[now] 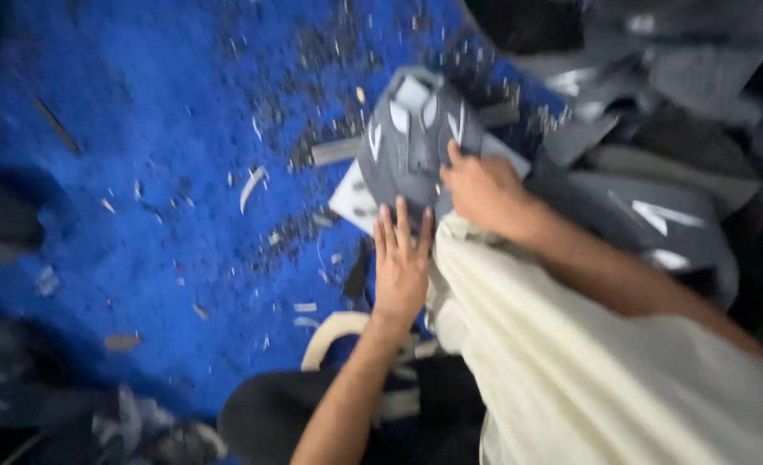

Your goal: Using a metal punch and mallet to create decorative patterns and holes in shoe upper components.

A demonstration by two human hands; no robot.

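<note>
A blue floor covering [140, 172] fills the left and middle of the view, strewn with pale chips and dark shavings. The litter is thickest near the centre top and thins toward the left. Along the right side and top right lies a heap of grey cut pieces [674, 129], some with white markings, and more dark scraps gather at the lower left corner [71, 422]. The widest stretch of bare blue lies left of the hands; on the right the heap crowds close to the work.

A grey moulded piece with white patches [411, 146] lies on the blue surface at centre top, with a flat pale sheet [351, 202] partly under its left edge. The left hand [401, 263] rests flat, fingers spread a little, on the near edge of the grey piece. The right hand [482, 191] presses on its right side, fingers curled over the rim; the blur hides whether it grips or only steadies. A cream garment [588, 362] covers the lower right, and a curved pale strip [334, 331] lies just beside the left wrist.
</note>
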